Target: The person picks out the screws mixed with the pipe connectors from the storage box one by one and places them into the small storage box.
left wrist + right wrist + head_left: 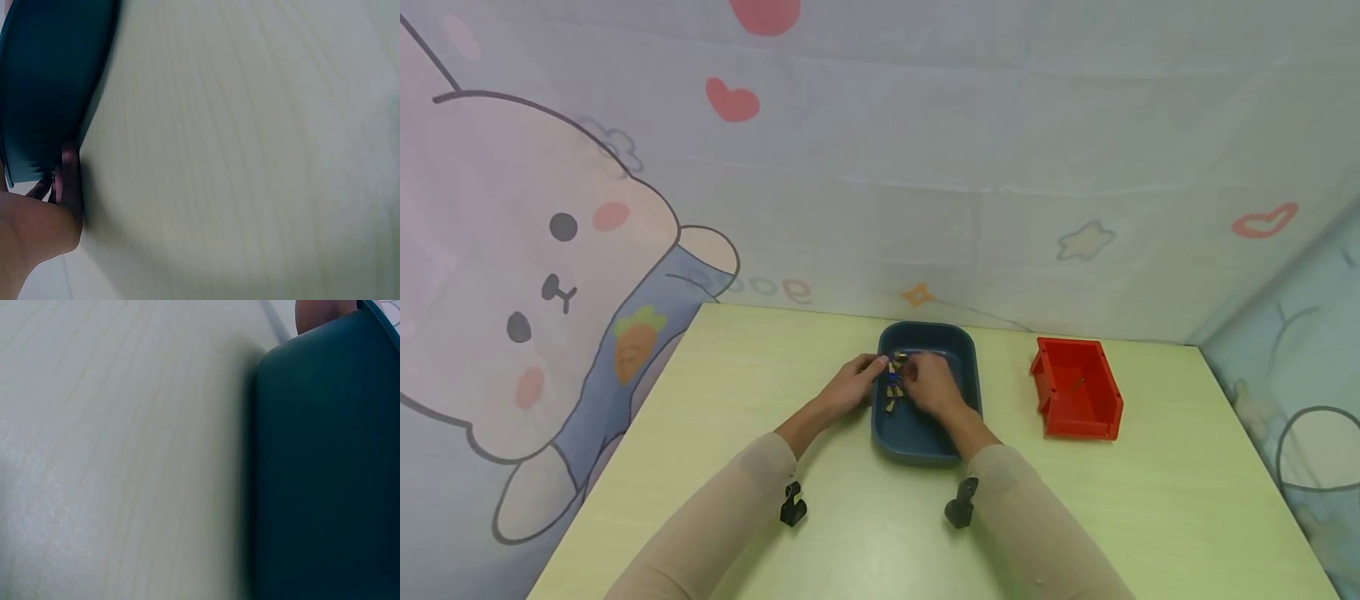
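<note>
A dark teal plastic tub (925, 446) stands on the table with several small brass-coloured pieces (891, 392) along its left inner side, some with blue parts. They are too small to tell their kind. My left hand (847, 385) holds the tub's left side, thumb at the rim; in the left wrist view its fingers (70, 169) lie against the outer wall. Inside the tub, my right hand (931, 385) reaches down beside the brass pieces with bent fingers. Its fingertips are hidden, so I cannot tell whether they pinch a piece. The right wrist view mostly shows the tub's outer wall (331, 456).
To the right of the tub stands a red open-front bin (1078, 408) with a small thin item (1078, 382) inside. A pale wood-grain table (1210, 500) lies under everything. A printed cloth (925, 167) hangs along the table's back edge.
</note>
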Tool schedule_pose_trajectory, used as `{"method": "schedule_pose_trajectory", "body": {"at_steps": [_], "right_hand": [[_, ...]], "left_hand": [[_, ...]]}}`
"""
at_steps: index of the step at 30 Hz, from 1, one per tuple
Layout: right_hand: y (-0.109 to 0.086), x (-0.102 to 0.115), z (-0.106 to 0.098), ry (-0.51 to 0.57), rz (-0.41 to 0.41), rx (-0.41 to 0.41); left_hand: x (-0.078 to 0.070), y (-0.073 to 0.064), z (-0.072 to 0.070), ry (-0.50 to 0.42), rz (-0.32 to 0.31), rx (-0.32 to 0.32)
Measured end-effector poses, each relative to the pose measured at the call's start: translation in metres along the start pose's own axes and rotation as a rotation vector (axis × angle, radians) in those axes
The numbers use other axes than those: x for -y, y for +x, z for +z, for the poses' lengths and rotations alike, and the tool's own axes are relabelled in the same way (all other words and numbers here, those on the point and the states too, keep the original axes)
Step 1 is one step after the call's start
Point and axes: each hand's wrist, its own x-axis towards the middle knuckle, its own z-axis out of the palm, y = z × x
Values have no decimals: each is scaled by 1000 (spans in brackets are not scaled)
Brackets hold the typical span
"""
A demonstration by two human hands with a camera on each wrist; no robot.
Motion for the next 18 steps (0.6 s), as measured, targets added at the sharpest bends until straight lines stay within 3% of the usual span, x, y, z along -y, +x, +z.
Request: {"method": "schedule_pose_trajectory", "body": {"at_steps": [9,18], "right_hand": [[0,-4,4,-18,-59,-22],[-1,-2,0,-5,-28,-15]], "left_hand": [[0,2,1,2,2,-3],[-2,2,1,26,-2,-16]]}}
